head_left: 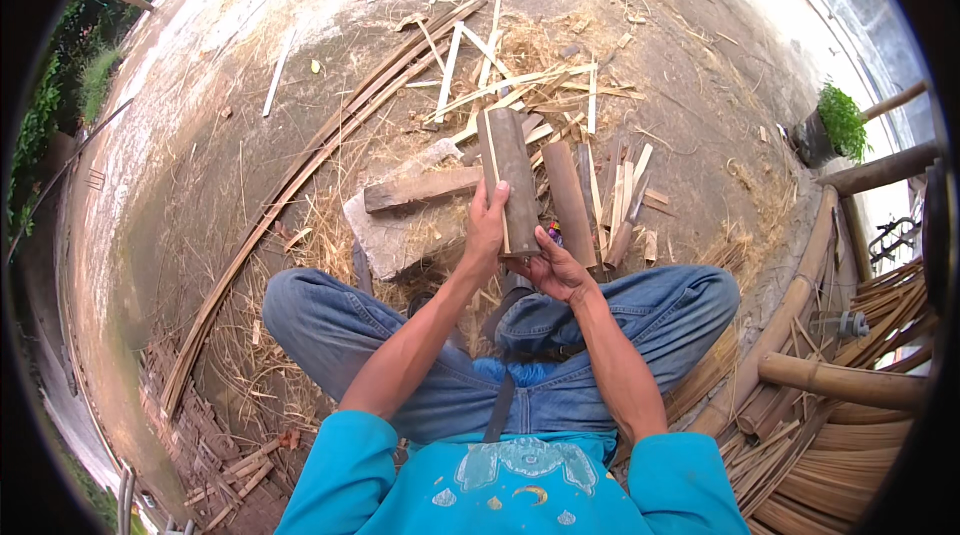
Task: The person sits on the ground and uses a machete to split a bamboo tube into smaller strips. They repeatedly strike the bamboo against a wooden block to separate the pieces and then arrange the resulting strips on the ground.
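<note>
Between my two hands, a wide brown piece of split bamboo (517, 170) is held up above my lap, its long side pointing away from me. A pale cut edge runs down its left side. My left hand (486, 227) grips that left side near the lower end, thumb on the brown face. Closed about the lower right corner is my right hand (556, 270), with some fingers hidden beneath the piece. Just right of it, another brown split bamboo piece (570, 203) lies on the ground beside several narrower pieces (622, 200).
A pale stone block (392, 243) with a wooden block (420, 189) lies ahead of my left knee. Thin strips (510, 85) and shavings litter the ground beyond. Long strips (300, 170) curve along the left. Bamboo poles (780, 320) and a potted plant (842, 123) stand right.
</note>
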A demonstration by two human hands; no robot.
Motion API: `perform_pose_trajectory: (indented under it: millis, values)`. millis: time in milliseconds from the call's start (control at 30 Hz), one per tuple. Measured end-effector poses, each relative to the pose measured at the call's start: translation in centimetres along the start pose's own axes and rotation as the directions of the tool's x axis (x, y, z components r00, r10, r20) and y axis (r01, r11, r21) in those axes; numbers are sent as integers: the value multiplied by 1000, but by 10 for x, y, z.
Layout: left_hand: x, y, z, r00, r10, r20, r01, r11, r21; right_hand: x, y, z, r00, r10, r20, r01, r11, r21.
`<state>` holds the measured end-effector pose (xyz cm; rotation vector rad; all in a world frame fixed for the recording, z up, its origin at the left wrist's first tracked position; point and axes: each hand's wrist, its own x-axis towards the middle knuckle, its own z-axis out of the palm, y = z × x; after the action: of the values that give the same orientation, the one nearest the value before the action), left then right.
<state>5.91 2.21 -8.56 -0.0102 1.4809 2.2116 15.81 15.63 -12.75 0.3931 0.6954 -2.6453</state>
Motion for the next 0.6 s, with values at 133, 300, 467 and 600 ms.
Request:
perform_pose_trajectory:
  millis: [133,300,467,600]
  values:
    - [1,-2,0,1000,6,-2,-6,1000,-15,2,1,-4,1000,16,-18,-16,1000,2]
    - [-1,-1,1,1000,0,6,0,1000,-22,1,1,-3,1000,7,-15,-7,1000,-11]
    - [-1,0,2,1000,3,-20,-3,1000,9,-1,0,-2,1000,27,2,-27,1000,-10]
    - [-8,5,8,998,66,17,-67,997,29,-3,-2,-9,999,24,35,-22,999,-49]
